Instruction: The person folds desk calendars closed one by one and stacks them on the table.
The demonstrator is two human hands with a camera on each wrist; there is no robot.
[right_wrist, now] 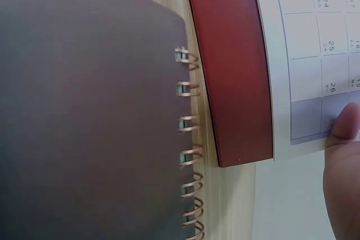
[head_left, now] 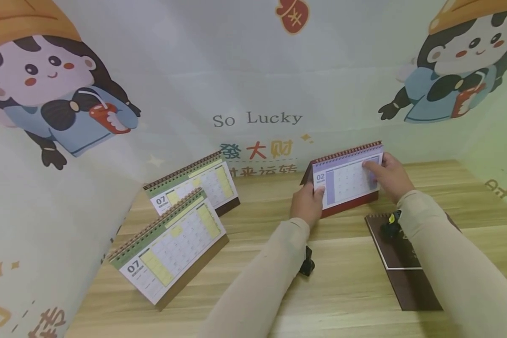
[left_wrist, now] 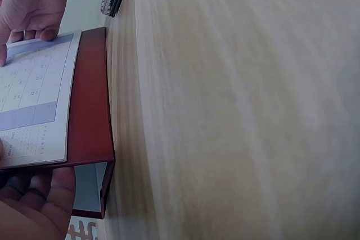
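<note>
A desk calendar (head_left: 348, 180) with a purple-and-white page marked 02 and a red stand stands upright on the table at the back right. My left hand (head_left: 307, 205) grips its left edge, the thumb in front and the fingers behind the stand, as the left wrist view shows. At the opposite edge my right hand (head_left: 394, 177) holds the calendar, with its thumb (right_wrist: 344, 125) on the page. The calendar's red base (left_wrist: 90, 96) touches the wooden table in the left wrist view.
Two green-and-yellow desk calendars (head_left: 181, 244) marked 07 stand at the left, one behind the other. A dark brown spiral-bound calendar (head_left: 410, 288) lies under my right forearm. Behind the table (head_left: 334, 281) hangs a printed cloth (head_left: 186, 56).
</note>
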